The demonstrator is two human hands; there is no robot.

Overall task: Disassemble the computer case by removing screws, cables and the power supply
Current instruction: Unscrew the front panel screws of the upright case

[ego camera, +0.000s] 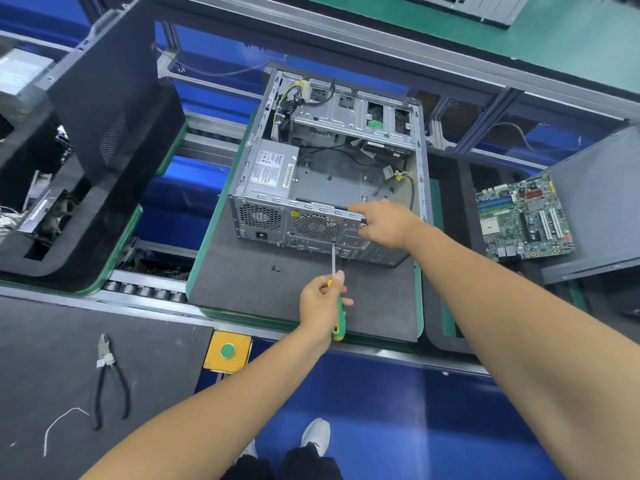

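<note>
Driving a green-and-yellow screwdriver [337,306] into the rear panel of an opened desktop computer case [329,174], a person works on a conveyor pallet [277,299]. The left hand [323,304] grips the handle, tip set just below the rear fan grille [315,226]; the right hand [384,221] clasps the panel's upper edge to steady it. The step in hand appears to be a rear-panel screw. Next, the power supply [268,173], seated in the near left corner with its cable bundle [285,109] attached, will likely need freeing. Two loose screws [275,268] lie on the pallet. The supply's label is too small to read; a yellow warning sticker [294,213] shows. A motherboard [524,220] sits apart, right.
</note>
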